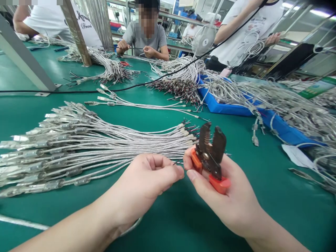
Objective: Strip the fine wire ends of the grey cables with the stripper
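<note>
My left hand (149,185) pinches a thin black wire end (177,161) between thumb and fingers. That wire comes from a fanned bundle of silvery braided USB cables (86,147), whose connectors point left and whose stripped coloured wire ends point right. My right hand (223,199) grips orange-handled wire strippers (210,154), with the brown metal jaws open and pointing up. The wire end lies just left of the jaws, and I cannot tell whether it touches them. A loop of cable passes under my left wrist.
Several more cable bundles lie on the green table mat (262,210), some over a blue tray (231,106). Co-workers sit across the table handling cables. A metal post (76,33) and a small white fan (204,39) stand beyond, and a black cord (105,90) crosses the table.
</note>
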A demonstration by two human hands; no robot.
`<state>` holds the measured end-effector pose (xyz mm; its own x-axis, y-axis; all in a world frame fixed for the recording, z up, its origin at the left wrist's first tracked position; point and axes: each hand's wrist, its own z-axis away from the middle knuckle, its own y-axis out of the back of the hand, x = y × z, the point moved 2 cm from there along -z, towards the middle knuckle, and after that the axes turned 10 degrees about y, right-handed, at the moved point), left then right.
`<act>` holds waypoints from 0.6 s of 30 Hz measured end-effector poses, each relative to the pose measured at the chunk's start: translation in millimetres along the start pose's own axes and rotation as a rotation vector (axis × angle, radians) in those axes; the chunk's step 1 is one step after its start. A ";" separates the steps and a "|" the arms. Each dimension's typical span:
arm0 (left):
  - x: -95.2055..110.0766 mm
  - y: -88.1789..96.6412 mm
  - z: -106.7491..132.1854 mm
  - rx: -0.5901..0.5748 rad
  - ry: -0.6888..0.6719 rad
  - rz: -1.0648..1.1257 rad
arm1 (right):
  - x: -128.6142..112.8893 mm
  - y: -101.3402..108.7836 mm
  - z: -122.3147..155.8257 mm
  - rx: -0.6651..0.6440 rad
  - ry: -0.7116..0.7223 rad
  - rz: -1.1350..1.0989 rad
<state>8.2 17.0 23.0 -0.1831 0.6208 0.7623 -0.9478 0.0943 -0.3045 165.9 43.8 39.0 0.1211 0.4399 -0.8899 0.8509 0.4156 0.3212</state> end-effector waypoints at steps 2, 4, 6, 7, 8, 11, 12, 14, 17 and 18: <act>-0.5 0.2 0.1 0.004 -0.010 -0.010 | 0.3 -0.3 0.4 -0.004 0.005 0.015; -1.0 0.3 0.3 0.012 -0.021 -0.024 | 1.0 -0.2 0.7 -0.002 0.013 0.039; -1.3 0.3 0.6 0.018 -0.033 -0.043 | 1.7 0.0 0.8 0.004 0.028 0.078; -1.5 0.2 0.7 0.021 -0.039 -0.052 | 1.8 -0.1 0.9 0.010 0.037 0.103; -1.7 0.1 0.6 0.026 -0.043 -0.057 | 1.8 -0.5 1.1 0.019 0.042 0.128; -2.7 -0.7 -0.9 0.046 -0.052 -0.067 | 1.6 -4.2 2.4 0.047 0.031 0.177; -3.2 -1.1 -1.9 0.058 -0.051 -0.072 | 2.0 -6.0 2.7 0.054 0.021 0.182; -4.1 -1.7 -3.8 0.089 -0.038 -0.083 | 4.2 -8.7 2.4 0.064 0.009 0.180; -3.3 -0.9 -3.9 0.156 -0.018 -0.086 | 13.5 -1.0 -4.1 0.122 0.018 0.220; -2.1 0.0 -2.9 0.173 -0.024 -0.080 | 17.8 6.3 -8.1 0.177 0.028 0.251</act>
<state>9.3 18.0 19.8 -0.1092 0.5976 0.7943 -0.9900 0.0062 -0.1407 169.2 60.7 27.9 0.3269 0.5340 -0.7797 0.8722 0.1473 0.4665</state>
